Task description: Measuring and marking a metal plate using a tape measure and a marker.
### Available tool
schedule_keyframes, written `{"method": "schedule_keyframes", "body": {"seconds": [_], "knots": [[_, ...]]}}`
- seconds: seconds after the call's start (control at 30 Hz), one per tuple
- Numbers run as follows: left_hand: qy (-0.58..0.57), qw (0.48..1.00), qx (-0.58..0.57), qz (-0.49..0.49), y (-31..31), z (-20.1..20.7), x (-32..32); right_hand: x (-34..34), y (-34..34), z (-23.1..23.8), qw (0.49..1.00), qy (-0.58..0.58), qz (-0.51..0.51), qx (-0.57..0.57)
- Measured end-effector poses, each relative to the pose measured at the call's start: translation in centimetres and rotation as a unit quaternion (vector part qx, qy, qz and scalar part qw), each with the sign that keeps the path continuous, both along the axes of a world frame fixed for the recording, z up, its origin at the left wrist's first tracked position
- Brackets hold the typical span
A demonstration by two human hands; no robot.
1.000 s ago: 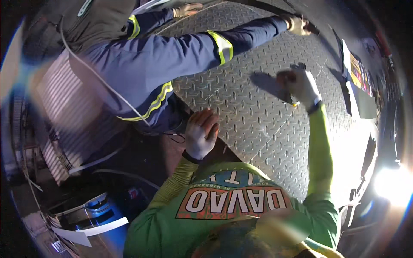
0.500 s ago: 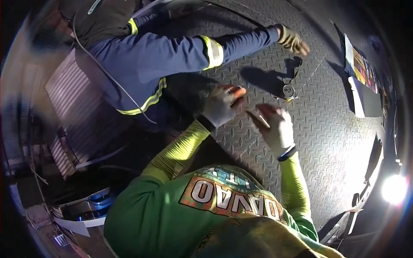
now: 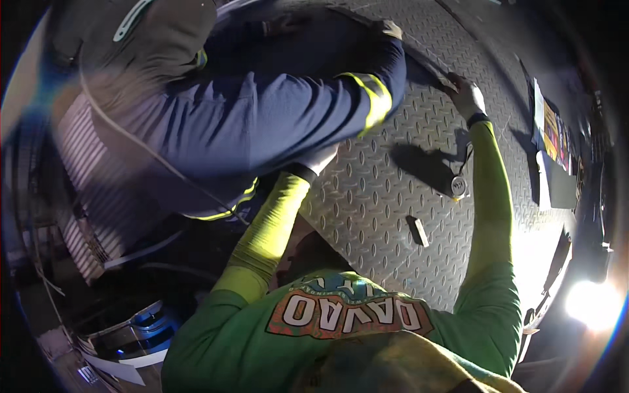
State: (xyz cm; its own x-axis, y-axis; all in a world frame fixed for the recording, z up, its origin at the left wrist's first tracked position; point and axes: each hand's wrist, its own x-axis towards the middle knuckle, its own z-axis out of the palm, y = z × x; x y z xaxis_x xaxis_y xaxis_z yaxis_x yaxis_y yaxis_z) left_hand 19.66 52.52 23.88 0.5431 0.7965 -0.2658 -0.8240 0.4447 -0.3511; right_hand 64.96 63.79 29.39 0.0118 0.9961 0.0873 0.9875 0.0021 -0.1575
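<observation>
My right hand (image 3: 468,99), in a pale glove with dark fingertips, reaches far out over the diamond-pattern metal plate (image 3: 367,223). Its fingers close at the end of a long dark strip or edge (image 3: 426,64); what they grip is hard to make out. My left hand (image 3: 321,159) lies at the plate's left edge, its fingers hidden behind a co-worker's sleeve. A small rectangular block (image 3: 419,232), dark with a pale side, rests on the plate between my arms. Near my right forearm sits a round silver device (image 3: 458,187) with a dark strap.
A co-worker in a navy jacket (image 3: 262,121) with reflective bands leans in from the left, a gloved hand (image 3: 391,29) at the dark strip. Papers and a colourful printed sheet (image 3: 557,137) stand at the right. A bright lamp (image 3: 593,304) glares at lower right.
The small block has left my right hand and lies on the plate. My right hand has stretched forward; my left has slipped behind the co-worker's arm. The co-worker's hand has drawn back.
</observation>
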Motion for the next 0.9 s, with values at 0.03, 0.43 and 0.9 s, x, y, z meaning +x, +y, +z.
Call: {"method": "schedule_keyframes", "body": {"seconds": [0.03,0.43,0.9], "knots": [[-0.005,1.0,-0.019,0.004,0.3,-1.1,-0.1,0.6,0.5,-0.1,0.999,-0.023,0.021,-0.013],[-0.792,0.256,-0.528,0.167,0.7,-0.2,0.2,7.8,-2.5,-0.5,0.998,0.058,0.017,0.028],[-0.824,0.115,-0.519,0.195,0.7,6.2,1.9,7.0,-2.4,-1.9,0.99,0.127,0.021,0.052]]}}
